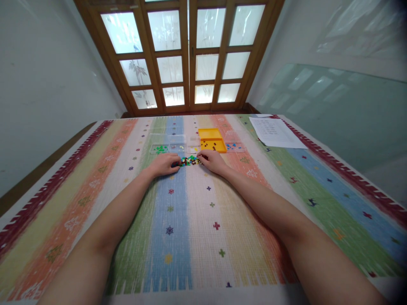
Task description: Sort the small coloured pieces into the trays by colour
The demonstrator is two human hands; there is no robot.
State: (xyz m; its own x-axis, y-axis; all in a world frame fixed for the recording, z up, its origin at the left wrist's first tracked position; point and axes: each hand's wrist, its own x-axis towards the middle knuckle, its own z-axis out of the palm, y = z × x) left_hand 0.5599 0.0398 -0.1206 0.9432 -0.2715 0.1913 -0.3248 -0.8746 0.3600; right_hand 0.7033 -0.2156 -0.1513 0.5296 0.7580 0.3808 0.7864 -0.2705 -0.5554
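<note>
A small heap of mixed colourful pieces (190, 160), green, yellow, dark and white, lies on the striped tablecloth between my two hands. My left hand (165, 164) rests at the heap's left edge, fingers bent and the thumb apart from them, with a dark gap between. At the right edge is my right hand (213, 161), its thumb and fingertips drawn together in a pinch. Whatever sits in that pinch is too small to make out. Just beyond the hands stand a clear box with green pieces (160, 149) and an open orange box (212, 134) with dark pieces.
Beside the orange box is a clear box with blue pieces (233, 147). Another clear box (177, 147) holds a few pale pieces. A printed paper sheet (276, 132) lies at the far right of the tablecloth (187, 237). Wooden glass-paned doors (190, 55) stand behind the table.
</note>
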